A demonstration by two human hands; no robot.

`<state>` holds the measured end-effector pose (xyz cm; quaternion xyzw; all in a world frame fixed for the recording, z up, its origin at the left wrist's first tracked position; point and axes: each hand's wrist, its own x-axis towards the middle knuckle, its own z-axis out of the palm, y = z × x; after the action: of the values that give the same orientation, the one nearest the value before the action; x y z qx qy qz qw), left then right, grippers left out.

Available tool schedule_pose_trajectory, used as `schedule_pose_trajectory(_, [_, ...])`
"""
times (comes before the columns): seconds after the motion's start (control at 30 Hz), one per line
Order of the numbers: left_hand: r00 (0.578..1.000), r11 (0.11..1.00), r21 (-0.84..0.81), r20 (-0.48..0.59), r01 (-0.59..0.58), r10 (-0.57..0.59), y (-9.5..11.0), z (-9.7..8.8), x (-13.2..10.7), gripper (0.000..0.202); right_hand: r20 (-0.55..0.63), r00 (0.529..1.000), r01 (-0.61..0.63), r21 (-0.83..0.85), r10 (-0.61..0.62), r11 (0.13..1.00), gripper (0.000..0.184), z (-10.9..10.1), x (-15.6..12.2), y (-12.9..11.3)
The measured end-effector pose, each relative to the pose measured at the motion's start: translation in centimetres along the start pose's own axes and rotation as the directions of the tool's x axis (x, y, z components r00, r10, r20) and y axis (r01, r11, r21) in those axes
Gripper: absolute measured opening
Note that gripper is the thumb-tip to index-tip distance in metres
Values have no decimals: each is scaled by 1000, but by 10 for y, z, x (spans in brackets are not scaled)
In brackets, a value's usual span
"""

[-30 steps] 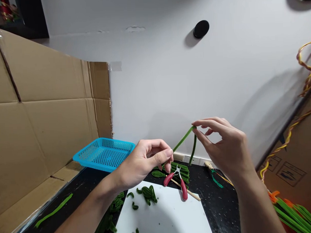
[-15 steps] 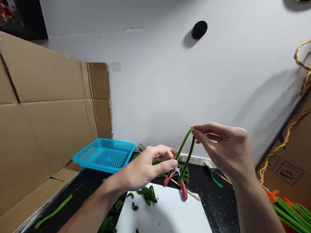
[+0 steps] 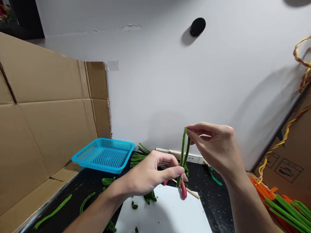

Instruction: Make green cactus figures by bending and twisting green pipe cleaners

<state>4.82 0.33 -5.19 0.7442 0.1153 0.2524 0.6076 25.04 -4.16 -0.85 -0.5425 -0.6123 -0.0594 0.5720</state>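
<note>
A fuzzy green pipe cleaner (image 3: 183, 146), folded into a narrow upright loop, is held between my two hands. My right hand (image 3: 215, 141) pinches the bend at the top with thumb and fingertips. Lower down, the thumb and fingers of my left hand (image 3: 154, 171) close on its two legs. Just below lies a red-handled tool (image 3: 183, 190), its head hidden behind my left hand, beside a thin wooden stick (image 3: 193, 193). Curled green pipe cleaner pieces (image 3: 150, 197) rest on the white board (image 3: 176, 214) under my hands.
A blue perforated basket (image 3: 106, 157) stands at the left by cardboard panels (image 3: 56, 126). Straight green pipe cleaners (image 3: 138, 158) lie behind my left hand. Orange and green stems (image 3: 291, 207) fill the lower right. A power strip (image 3: 194, 158) runs along the wall.
My right hand has moved left, drawing the pipe cleaner's two legs close together. My left hand has shifted slightly right and now pinches both legs instead of one.
</note>
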Motion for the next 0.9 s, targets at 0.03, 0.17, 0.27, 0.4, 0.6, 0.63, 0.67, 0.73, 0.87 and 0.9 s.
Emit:
schedule_pose_trajectory(0.03, [1000, 1000, 11, 4, -5, 5, 0, 0, 0, 32, -2, 1000, 2, 2, -2, 1000, 9, 0, 0, 1])
schedule_pose_trajectory(0.17, [1000, 999, 26, 8, -19, 19, -1, -1, -2, 32, -6, 1000, -8, 11, 8, 1000, 8, 2, 1, 3])
schedule_pose_trajectory(0.27, [1000, 995, 92, 6, -26, 25, 1, -2, -3, 34, 1, 1000, -11, 13, 11, 1000, 9, 3, 1, 3])
schedule_pose_trajectory(0.4, [999, 988, 147, 37, -45, 40, 5, -2, -4, 34, 5, 1000, -11, 22, 11, 1000, 9, 3, 0, 3])
schedule_pose_trajectory(0.6, [995, 991, 124, 90, -57, 46, 8, -1, -3, 36, -5, 1000, 8, 32, -7, 999, 11, 6, 0, 1])
schedule_pose_trajectory(0.63, [995, 990, 128, 89, -52, 41, 7, -1, -3, 35, -4, 1000, 6, 32, -6, 999, 10, 7, 0, 1])
schedule_pose_trajectory(0.67, [996, 990, 132, 88, -45, 34, 6, -1, -3, 35, -2, 1000, 4, 32, -4, 999, 9, 8, 0, 0])
schedule_pose_trajectory(0.73, [996, 991, 130, 85, -33, 22, 4, -1, -2, 33, -7, 1000, 1, 28, -1, 1000, 7, 9, 0, 0])
schedule_pose_trajectory(0.87, [996, 993, 111, 86, -43, 33, 2, -2, -1, 31, -10, 1000, -1, 23, 2, 1000, 8, 9, 0, 0])
schedule_pose_trajectory(0.9, [996, 992, 115, 81, -42, 33, 2, -2, -1, 31, -9, 1000, -2, 23, 2, 1000, 9, 9, 0, 0])
